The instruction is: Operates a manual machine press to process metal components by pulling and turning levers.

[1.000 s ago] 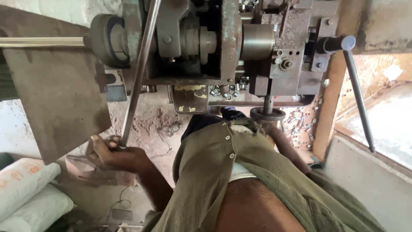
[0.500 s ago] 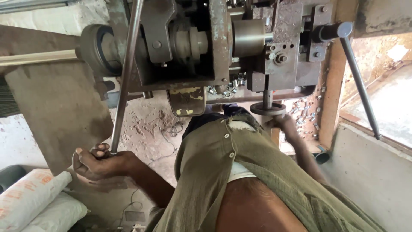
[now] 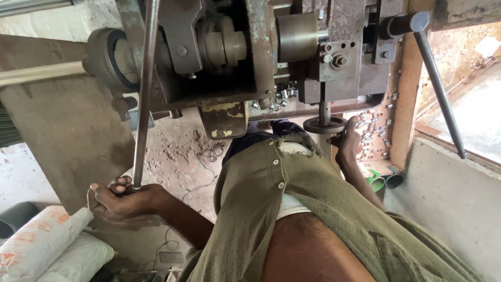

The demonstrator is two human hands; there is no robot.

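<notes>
Hand positions at the press machine (image 3: 250, 57). My left hand (image 3: 122, 201) was clenched around the lower end of the long steel lever (image 3: 143, 99), left of the machine. My right hand (image 3: 348, 141) curled against the small round handwheel (image 3: 324, 125) beneath the machine; how firmly, I cannot tell.
</notes>
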